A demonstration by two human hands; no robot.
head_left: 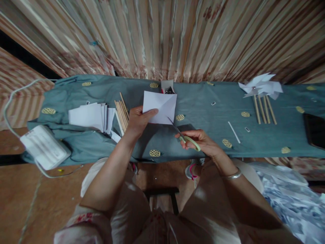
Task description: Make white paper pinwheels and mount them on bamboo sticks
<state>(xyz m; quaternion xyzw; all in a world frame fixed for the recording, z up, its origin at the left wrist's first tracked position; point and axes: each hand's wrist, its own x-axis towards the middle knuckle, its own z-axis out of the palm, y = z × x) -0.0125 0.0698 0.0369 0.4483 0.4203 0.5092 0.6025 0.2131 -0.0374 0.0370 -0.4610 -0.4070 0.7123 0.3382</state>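
A square of white paper [165, 105] is pinched at its left edge by my left hand [139, 120], with the thumb on top. Faint crease lines run across the sheet. My right hand [196, 138] is closed around the light green handles of a pair of scissors [189, 139]. The scissor blades reach over the lower right corner of the paper; whether they are cutting into it I cannot tell. Just behind the sheet stands a small open box [167, 84] with dark shiny bits in it. Wooden sticks [122, 113] lie left of my left hand.
A stack of white paper pieces [88, 115] lies at the left, near a white power strip [45, 147] with a cable. To the right are paper pinwheels [262, 86] on sticks, a paper strip [234, 132] and a dark phone-like slab [315, 130]. A bag of paper scraps [291, 200] stands below.
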